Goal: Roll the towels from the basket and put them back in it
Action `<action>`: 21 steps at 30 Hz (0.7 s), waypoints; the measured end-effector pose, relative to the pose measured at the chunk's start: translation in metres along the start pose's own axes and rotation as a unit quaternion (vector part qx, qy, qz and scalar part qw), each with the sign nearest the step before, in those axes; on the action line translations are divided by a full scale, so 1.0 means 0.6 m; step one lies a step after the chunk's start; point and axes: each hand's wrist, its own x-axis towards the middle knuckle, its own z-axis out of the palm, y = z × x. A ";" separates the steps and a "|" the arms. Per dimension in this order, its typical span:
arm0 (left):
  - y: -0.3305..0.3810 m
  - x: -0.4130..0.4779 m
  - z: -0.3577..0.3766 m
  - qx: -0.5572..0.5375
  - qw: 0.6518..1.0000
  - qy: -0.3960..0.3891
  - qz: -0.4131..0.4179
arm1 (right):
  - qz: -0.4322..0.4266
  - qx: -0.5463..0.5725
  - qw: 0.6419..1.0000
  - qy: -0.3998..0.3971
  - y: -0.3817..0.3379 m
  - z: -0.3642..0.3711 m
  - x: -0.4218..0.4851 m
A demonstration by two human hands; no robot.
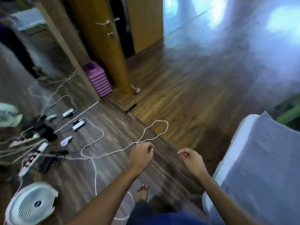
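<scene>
Left hand (141,151) and right hand (190,157) hang apart, loosely curled, empty; no basket or towels show, so their direction cannot be told.

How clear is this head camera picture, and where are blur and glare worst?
Head view: motion blur smears the left edge and the fan; bluish glare washes out the top right; wide-angle bending tilts the door; the left hand, right hand and white cable look sharper.
</scene>
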 end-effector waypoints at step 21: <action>0.324 0.352 0.234 0.143 0.729 -0.380 0.551 | 0.402 0.129 0.735 0.531 0.157 0.052 -0.056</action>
